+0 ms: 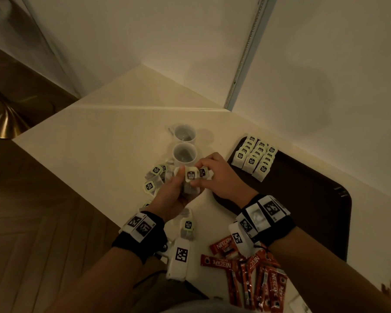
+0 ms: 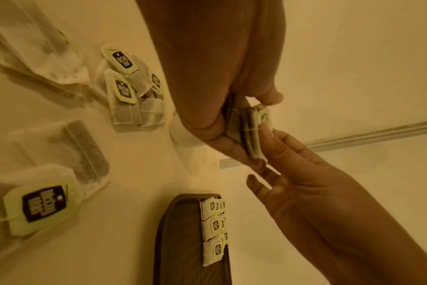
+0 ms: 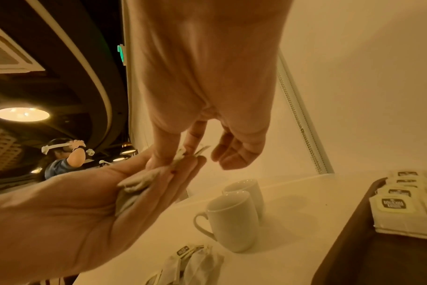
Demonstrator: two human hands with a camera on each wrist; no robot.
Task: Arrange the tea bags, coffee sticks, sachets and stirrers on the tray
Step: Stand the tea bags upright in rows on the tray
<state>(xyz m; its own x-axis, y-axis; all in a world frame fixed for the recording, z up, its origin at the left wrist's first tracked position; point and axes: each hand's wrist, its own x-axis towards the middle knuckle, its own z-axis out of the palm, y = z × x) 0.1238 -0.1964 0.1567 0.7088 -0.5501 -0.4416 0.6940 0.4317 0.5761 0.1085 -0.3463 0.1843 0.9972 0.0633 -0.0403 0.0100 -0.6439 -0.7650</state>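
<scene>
My left hand point(image 1: 182, 185) grips a small stack of tea bags point(image 1: 190, 175) upright above the table, just in front of the mugs. My right hand point(image 1: 202, 176) pinches the tags at the top of that stack; the left wrist view shows the stack of tea bags point(image 2: 249, 133) edge-on between both hands. The dark brown tray point(image 1: 307, 206) lies to the right, with rows of tea bags point(image 1: 255, 155) standing at its far left corner. Loose tea bags point(image 1: 152, 178) lie left of my hands, and one tea bag point(image 1: 188, 227) lies near my left wrist. Red coffee sticks point(image 1: 260, 279) are piled near the front edge.
Two white mugs point(image 1: 185, 152) stand just behind my hands. The table sits in a corner, with walls behind and to the right; its left edge point(image 1: 61, 177) drops to a wooden floor. In the right wrist view another person point(image 3: 61, 160) stands far off.
</scene>
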